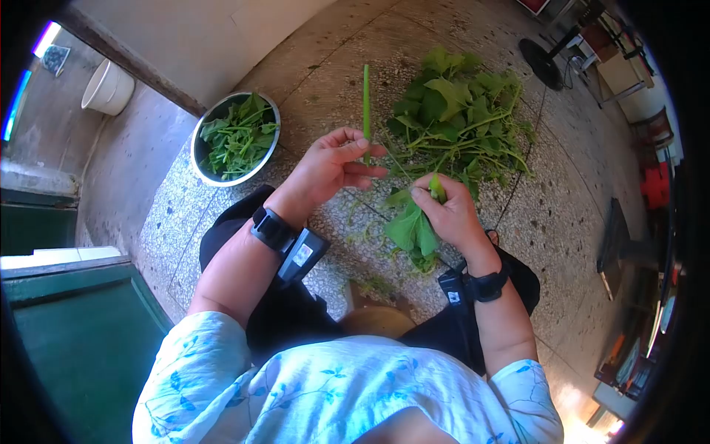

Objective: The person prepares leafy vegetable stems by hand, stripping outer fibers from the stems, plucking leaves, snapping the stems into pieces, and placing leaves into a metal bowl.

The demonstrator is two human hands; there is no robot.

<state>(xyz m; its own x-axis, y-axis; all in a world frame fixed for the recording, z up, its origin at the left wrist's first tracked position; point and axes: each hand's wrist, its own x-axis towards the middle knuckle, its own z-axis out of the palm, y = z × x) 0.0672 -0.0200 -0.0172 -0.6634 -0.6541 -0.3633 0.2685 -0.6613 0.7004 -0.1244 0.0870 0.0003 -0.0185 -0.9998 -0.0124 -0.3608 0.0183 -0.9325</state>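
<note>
- A green stalk (367, 103) stands almost upright just left of the leafy heap (458, 118), pinched between the thumb and fingers of the person's left hand (329, 166); the lower fingers of that hand are spread loosely.
- A thin green strand (400, 166) runs between the two hands, along the heap's near left edge.
- The right hand (451, 211), on the near side of the heap, has its thumb and bent forefinger closed on a short green piece (436, 188); its other fingers are curled, and what they may hold cannot be told.
- A broad leaf (414, 228) shows beside and below that thumb, nearer the person than the heap.
- The heap itself, a tangle of leaves, stems and tendrils, lies on the speckled floor (562, 244).
- Thin green scraps (359, 233) lie on the floor between the heap and the person's knees.
- Left of the heap, well apart from it, a metal bowl (214, 180) holds cut greens (238, 140).
- Farther left of the heap, beyond the bowl, is a pale bucket (109, 87).
- To the heap's far right is a round black base (540, 65) with a pole.
- Dark bands circle both wrists, on the heap's near side.
</note>
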